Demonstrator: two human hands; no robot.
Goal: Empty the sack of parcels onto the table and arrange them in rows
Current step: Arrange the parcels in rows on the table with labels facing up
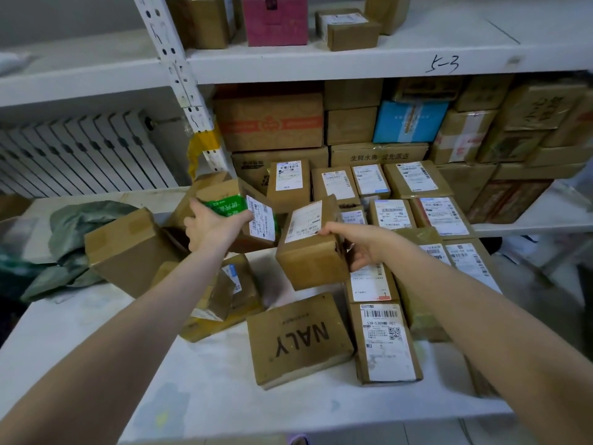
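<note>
left hand: fingers curled round a small green-taped box with its white label facing right. it sits at the top of the loose pile; can't tell if it's clear of the cartons behind it. right hand: thumb on the top edge, fingers down the right side, gripping a plain brown carton. the carton is tilted, label up, in the gap between the pile and the rows.

right of that carton: sorted rows of parcels, flat, labels up, packed edge to edge, running from the back of the table toward the front edge. the naly box lies just left of the front row, slightly skewed and label down, so it probably needs squaring up.

left of the hands: unsorted pile. a big carton lies on its side, and a few taped boxes are heaped under the left forearm.

far left: grey-green sack, crumpled and flat on the table, looks empty.

status estimate: emptying is done. arranging is well past half, with roughly five or six parcels left to place, counting the two in hand. stacked cartons on the shelf behind look like separate stock.
</note>
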